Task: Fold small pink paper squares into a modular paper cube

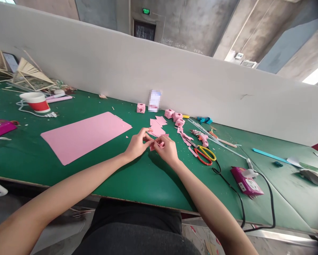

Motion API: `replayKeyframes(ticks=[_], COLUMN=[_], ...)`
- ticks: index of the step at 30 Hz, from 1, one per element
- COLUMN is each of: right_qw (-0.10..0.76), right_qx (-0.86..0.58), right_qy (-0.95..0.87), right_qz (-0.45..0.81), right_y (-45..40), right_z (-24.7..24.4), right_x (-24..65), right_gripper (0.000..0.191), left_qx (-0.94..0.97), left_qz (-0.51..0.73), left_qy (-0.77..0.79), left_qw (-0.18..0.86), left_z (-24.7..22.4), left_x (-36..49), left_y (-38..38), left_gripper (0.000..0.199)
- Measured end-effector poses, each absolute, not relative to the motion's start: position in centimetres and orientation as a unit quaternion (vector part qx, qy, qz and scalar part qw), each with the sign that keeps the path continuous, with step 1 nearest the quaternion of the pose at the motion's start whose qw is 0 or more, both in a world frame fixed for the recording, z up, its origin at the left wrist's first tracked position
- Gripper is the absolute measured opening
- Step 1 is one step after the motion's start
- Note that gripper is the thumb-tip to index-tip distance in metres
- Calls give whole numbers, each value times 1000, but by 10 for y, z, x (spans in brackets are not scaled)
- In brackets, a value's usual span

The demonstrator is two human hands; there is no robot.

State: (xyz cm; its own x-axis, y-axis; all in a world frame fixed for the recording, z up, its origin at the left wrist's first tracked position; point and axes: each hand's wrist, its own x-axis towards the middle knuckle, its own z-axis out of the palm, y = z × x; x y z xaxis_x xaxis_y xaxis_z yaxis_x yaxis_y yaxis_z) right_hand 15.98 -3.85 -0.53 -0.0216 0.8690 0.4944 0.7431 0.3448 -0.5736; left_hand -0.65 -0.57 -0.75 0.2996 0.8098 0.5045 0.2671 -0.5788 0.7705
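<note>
Fingertips of both hands meet near the middle of the green table. My left hand (139, 143) pinches a small piece of pink paper (152, 147), and my right hand (167, 148) grips the same piece from the other side. Fingers cover most of it, so its folded shape is hard to make out. Just beyond lie several cut pink paper pieces (157, 127). Folded pink paper cubes (169, 113) with dark openings sit behind them, and another pink cube (141, 108) stands farther left. To the left of my hands lies a large pink sheet (87, 136).
Right of my hands are scissors (205, 154), pink scraps (185, 137), a pink glue gun (201, 137) and clear glue sticks (214, 136). A purple power socket (246, 181) trails a black cable. A paper cup (37, 102) and stick models (33, 74) stand left. A white partition (108, 67) rises behind.
</note>
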Motion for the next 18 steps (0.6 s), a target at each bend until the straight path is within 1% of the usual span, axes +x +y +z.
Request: replayKeyframes(ticks=[3,6,8,14,18], right_qw=[397,389,390,403,398], right_qx=[-570,-581,-588,-607,-617], right_qy=[-718,-714,-708,-684,-678], right_qz=[41,31,28,36,32], right_y=[-39,-37,-34,-32,-34], right_z=[-4,-3,-4,-4,-3], right_x=[159,158,159,163,162], right_gripper=[12,18,20,16,18], left_qx=[755,747,743,727,722], left_qz=[468,474,479,493,495], left_qy=[357,359,361,384,390], left_qw=[289,295,298,285,286], left_z=[-7,-7,-7,-5,-4], left_x=[-6,-3,-3,-7,-6], left_y=[-7,-6,-4,-2,-4], left_gripper=[40,49,52,48,46])
